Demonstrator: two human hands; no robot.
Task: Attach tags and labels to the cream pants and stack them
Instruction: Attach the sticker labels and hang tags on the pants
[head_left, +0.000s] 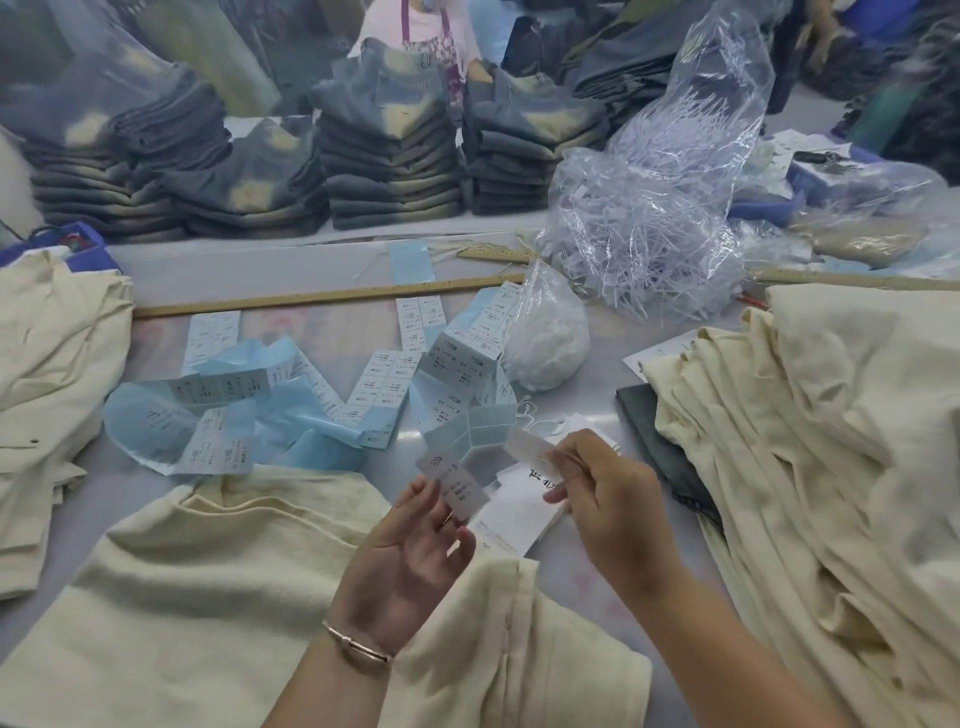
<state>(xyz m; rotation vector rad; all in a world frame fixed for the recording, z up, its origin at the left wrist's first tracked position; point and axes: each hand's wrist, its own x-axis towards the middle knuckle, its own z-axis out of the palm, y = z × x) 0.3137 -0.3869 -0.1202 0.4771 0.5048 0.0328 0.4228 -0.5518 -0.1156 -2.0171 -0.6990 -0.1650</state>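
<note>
Cream pants (208, 597) lie flat on the near desk, waiting to be tagged, while above them the left hand (410, 551) pinches a printed size label (460, 483) and the right hand (602, 493) grips a white tag (530, 452).

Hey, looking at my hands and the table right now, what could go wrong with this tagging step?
1. The left hand holds the printed sticker only by its fingertips, so it might curl or stick askew on the white tag in the right hand.
2. Loose label sheets lie scattered, so a wrong size could get picked.
3. The heaped cream pants on the right may slide.
</note>
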